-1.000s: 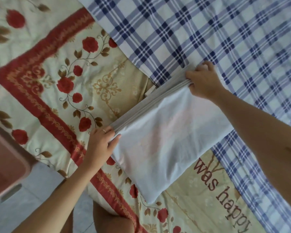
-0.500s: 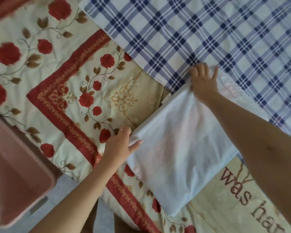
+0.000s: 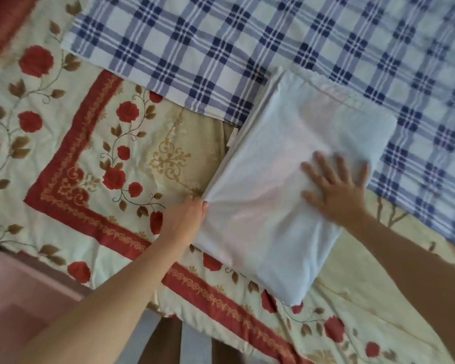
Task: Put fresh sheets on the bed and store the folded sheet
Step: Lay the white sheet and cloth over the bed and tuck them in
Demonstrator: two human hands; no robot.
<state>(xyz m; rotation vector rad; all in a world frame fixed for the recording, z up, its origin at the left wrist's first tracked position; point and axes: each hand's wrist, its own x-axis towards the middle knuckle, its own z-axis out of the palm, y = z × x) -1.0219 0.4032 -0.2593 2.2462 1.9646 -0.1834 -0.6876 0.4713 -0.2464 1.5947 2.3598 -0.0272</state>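
Note:
A folded white sheet (image 3: 279, 179) lies on the bed, half on the floral cover (image 3: 90, 158) and half on the blue checked sheet (image 3: 247, 48). My left hand (image 3: 187, 216) pinches the folded sheet's left edge near its lower corner. My right hand (image 3: 336, 187) lies flat on top of the white sheet with fingers spread, pressing on its right part; it is blurred.
A pink plastic container (image 3: 16, 306) stands on the floor at the lower left, beside the bed's edge. The cream cover with red roses and red border runs along the near edge of the bed. Grey floor (image 3: 142, 348) shows below it.
My right hand has let go of the sheet's far corner and slid back onto its top, flat. The left hand keeps its hold on the left edge. The camera has shifted.

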